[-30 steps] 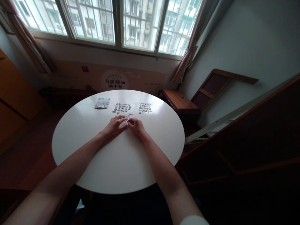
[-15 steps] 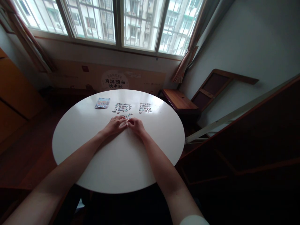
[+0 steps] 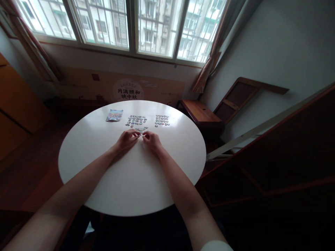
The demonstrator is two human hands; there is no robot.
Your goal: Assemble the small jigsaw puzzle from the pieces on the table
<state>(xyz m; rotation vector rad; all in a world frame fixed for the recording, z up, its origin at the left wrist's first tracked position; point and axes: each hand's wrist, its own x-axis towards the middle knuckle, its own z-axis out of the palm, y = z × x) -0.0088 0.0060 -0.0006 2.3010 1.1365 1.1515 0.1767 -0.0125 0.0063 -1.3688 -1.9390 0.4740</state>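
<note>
My left hand [image 3: 128, 139] is closed in a pinch over the white round table [image 3: 131, 195], with a small dark jigsaw puzzle piece between thumb and fingers. Just to its right, my right hand [image 3: 152, 140] is also closed, thumb against fingers; whatever is in that pinch is too small to make out. A narrow gap separates the fingertips of both hands. Right beyond them lies a small cluster of puzzle pieces [image 3: 141, 129], partly hidden by my fingers. Farther back, loose pieces [image 3: 136, 120] lie in rough rows, and a second group of pieces [image 3: 162, 120] sits in neater rows to the right.
A colourful picture sheet or packet [image 3: 114, 115] lies at the table's back left. Behind the table are a printed banner [image 3: 157, 85] and barred windows. A wooden stool or bench [image 3: 200, 111] stands at the right, and a folded wooden chair [image 3: 235, 99] leans against the wall.
The fingertips of my two hands have parted slightly, my left fingers drawing a little to the left. A dark piece now shows at the left fingertips. The table's rows look the same.
</note>
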